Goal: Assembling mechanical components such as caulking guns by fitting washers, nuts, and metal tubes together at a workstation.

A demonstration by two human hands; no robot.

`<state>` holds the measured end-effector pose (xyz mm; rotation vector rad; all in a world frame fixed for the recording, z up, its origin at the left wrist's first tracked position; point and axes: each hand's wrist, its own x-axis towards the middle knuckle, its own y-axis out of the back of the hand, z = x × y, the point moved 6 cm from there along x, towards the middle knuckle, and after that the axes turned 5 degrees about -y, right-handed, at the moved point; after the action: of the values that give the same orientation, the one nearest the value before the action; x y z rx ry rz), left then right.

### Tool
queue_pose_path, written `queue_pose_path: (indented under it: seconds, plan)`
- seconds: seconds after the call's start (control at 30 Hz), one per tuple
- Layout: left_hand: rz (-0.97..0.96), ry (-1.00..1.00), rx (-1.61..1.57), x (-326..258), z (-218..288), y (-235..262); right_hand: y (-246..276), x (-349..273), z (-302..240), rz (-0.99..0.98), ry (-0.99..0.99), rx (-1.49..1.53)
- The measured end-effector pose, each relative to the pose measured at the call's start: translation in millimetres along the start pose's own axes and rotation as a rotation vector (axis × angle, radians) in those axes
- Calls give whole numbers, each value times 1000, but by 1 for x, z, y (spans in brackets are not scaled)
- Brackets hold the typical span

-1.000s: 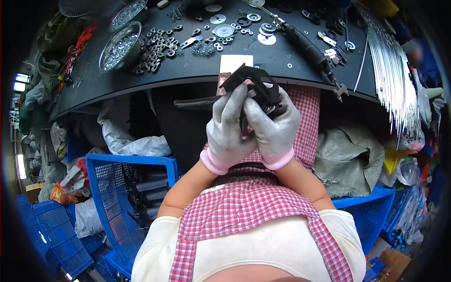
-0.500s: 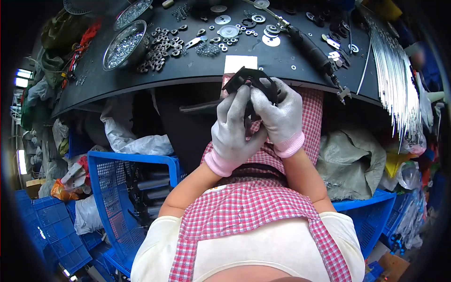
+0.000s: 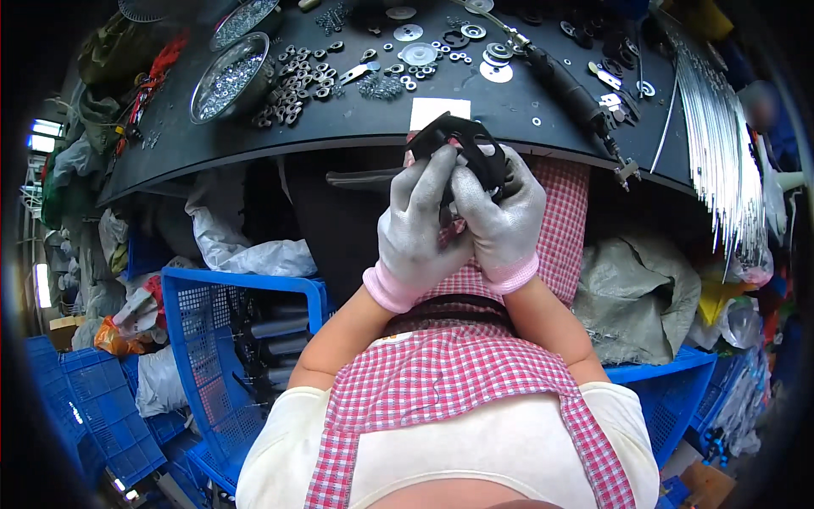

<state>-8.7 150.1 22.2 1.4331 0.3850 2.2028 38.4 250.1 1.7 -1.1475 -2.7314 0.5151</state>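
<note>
Both hands wear grey-white gloves with pink cuffs and are raised at the table's front edge. Between them is a black angular part with an opening in its plate. My left hand pinches its near side with thumb and fingers. My right hand is closed round its right side, the thumb on the near face. A dark bar-like handle sticks out left from behind my left hand; where it joins the part is hidden. A small reddish bit shows at the fingertips, too small to name.
On the dark table are a metal bowl of small parts, loose nut-like pieces, springs, discs and a black air tool. Silver rods overhang at right. A blue crate holds black tubes at lower left.
The black part has turned slightly in my hands, showing more of its plate. My left fingers have shifted a little on it. The whole view has moved slightly.
</note>
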Motion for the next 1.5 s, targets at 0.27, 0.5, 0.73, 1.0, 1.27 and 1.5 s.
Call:
queue_pose_path:
  seconds: [0.27,0.5,0.73,1.0,1.27,1.5]
  plan:
    - [-22,-5,-79,3,-1,-6,12,2,-3,2,35,-30]
    - [-81,82,-34,-7,-8,-2,51,13,-53,-483,226,-595]
    - [-74,212,-169,-10,-21,-5,344,177,-152,753,-302,-2066]
    - [-47,322,-243,-8,-18,-2,409,245,-130,693,-423,-2153]
    - [-28,303,-324,-3,-17,20,399,185,-159,366,-30,-1954]
    - [84,686,-890,-10,-20,41,251,82,-137,46,-145,863]
